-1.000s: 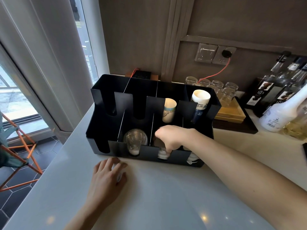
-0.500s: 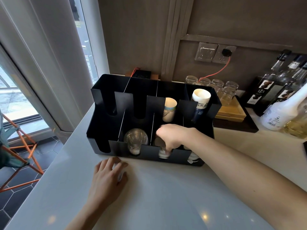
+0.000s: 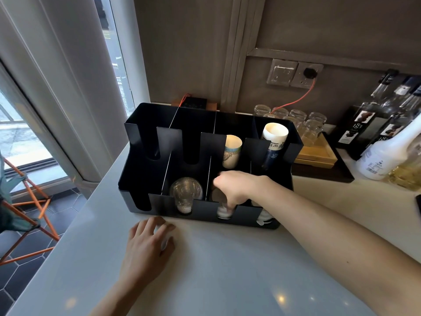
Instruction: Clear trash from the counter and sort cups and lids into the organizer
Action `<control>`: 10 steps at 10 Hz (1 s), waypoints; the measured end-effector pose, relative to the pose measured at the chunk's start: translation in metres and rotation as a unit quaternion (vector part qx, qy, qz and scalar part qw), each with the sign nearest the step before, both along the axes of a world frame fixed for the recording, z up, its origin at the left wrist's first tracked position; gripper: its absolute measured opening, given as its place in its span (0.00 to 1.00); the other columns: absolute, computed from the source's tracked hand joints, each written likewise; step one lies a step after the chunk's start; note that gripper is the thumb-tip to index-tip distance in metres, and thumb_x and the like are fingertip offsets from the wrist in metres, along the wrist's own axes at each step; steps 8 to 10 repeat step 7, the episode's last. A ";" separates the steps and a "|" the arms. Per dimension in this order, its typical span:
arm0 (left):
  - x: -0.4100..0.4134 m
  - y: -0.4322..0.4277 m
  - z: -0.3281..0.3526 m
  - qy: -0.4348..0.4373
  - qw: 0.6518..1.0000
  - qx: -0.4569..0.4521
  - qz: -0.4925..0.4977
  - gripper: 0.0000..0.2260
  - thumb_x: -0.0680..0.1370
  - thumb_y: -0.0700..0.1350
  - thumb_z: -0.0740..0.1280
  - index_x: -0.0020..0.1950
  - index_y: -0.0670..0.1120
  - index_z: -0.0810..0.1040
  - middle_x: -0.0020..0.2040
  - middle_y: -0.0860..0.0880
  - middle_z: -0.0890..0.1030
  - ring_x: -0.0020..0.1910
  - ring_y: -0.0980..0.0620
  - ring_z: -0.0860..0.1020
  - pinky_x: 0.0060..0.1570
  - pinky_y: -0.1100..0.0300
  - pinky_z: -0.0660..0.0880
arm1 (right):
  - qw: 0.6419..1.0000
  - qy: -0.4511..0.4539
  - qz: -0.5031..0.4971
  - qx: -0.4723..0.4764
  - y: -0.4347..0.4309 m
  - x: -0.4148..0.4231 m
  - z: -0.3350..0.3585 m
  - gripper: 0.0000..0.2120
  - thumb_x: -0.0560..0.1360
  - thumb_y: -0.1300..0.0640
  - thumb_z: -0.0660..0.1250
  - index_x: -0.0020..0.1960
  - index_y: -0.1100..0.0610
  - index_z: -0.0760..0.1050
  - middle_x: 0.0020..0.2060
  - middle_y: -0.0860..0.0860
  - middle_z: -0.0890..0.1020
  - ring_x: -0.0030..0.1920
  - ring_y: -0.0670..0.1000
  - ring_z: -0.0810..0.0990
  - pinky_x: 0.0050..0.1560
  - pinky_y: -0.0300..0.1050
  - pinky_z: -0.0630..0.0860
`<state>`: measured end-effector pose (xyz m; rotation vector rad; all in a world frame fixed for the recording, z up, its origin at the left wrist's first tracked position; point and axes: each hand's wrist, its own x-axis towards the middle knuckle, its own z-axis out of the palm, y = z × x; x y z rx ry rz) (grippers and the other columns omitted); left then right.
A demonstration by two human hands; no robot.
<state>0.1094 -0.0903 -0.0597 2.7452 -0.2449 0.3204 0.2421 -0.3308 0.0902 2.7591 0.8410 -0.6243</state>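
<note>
Right hand (image 3: 237,190) in organizer (image 3: 145,137) on clear cups (image 3: 224,209).

glasses (image 3: 298,124) on wood tray (image 3: 319,156) | bottles (image 3: 373,119) rt | wall socket (image 3: 307,75)

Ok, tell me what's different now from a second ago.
Very little. The right hand has pushed slightly deeper into the organizer's front slot, its fingers curled lower onto the clear cups there; whether it grips them is unclear. The left hand stays flat on the counter. The other clear cup stack and both paper cup stacks are unmoved.
</note>
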 end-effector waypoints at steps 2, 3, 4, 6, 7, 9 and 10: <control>0.001 0.001 -0.002 -0.002 1.000 0.003 -0.002 0.13 0.73 0.53 0.64 0.55 0.56 0.79 0.54 0.53 0.75 0.50 0.46 0.75 0.54 0.54 0.68 | 1.000 -0.005 0.002 0.005 0.000 0.000 0.001 0.25 0.65 0.50 0.80 0.54 0.60 0.74 0.45 0.54 0.74 0.43 0.55 0.75 0.38 0.47 0.72; 0.000 0.000 0.000 -0.002 1.000 0.003 -0.002 0.13 0.72 0.53 0.64 0.55 0.56 0.79 0.54 0.53 0.75 0.50 0.46 0.75 0.54 0.53 0.68 | 1.000 -0.002 -0.004 0.006 0.000 -0.001 0.002 0.24 0.65 0.50 0.80 0.53 0.59 0.73 0.45 0.54 0.74 0.45 0.55 0.75 0.40 0.48 0.73; 0.000 -0.001 0.001 0.003 1.000 0.003 -0.001 0.13 0.73 0.53 0.64 0.55 0.56 0.79 0.54 0.53 0.75 0.50 0.46 0.75 0.54 0.53 0.68 | 1.000 -0.006 0.000 0.011 -0.002 -0.002 0.005 0.26 0.65 0.50 0.80 0.56 0.58 0.73 0.46 0.52 0.72 0.47 0.55 0.75 0.40 0.48 0.73; 0.001 0.000 0.001 -0.013 1.000 0.001 -0.006 0.13 0.72 0.53 0.63 0.55 0.56 0.79 0.54 0.53 0.75 0.50 0.46 0.74 0.55 0.53 0.68 | 0.983 -0.064 -0.038 0.167 -0.019 -0.012 0.024 0.25 0.72 0.55 0.74 0.68 0.53 0.73 0.59 0.51 0.78 0.61 0.53 0.76 0.50 0.45 0.75; 0.000 -0.002 -0.001 -0.002 1.000 -0.001 -0.006 0.13 0.73 0.53 0.63 0.55 0.55 0.79 0.54 0.54 0.75 0.50 0.46 0.75 0.55 0.53 0.68 | 0.951 -0.087 -0.100 0.279 -0.026 -0.023 0.031 0.19 0.76 0.57 0.70 0.67 0.52 0.76 0.58 0.50 0.81 0.59 0.50 0.78 0.58 0.46 0.75; 0.000 -0.002 -0.001 -0.002 1.000 -0.001 -0.006 0.13 0.73 0.53 0.63 0.55 0.55 0.79 0.54 0.54 0.75 0.50 0.46 0.75 0.55 0.53 0.68 | 0.951 -0.087 -0.100 0.279 -0.026 -0.023 0.031 0.19 0.76 0.57 0.70 0.67 0.52 0.76 0.58 0.50 0.81 0.59 0.50 0.78 0.58 0.46 0.75; 0.000 -0.002 -0.001 -0.002 1.000 -0.001 -0.006 0.13 0.73 0.53 0.63 0.55 0.55 0.79 0.54 0.54 0.75 0.50 0.46 0.75 0.55 0.53 0.68 | 0.951 -0.087 -0.100 0.279 -0.026 -0.023 0.031 0.19 0.76 0.57 0.70 0.67 0.52 0.76 0.58 0.50 0.81 0.59 0.50 0.78 0.58 0.46 0.75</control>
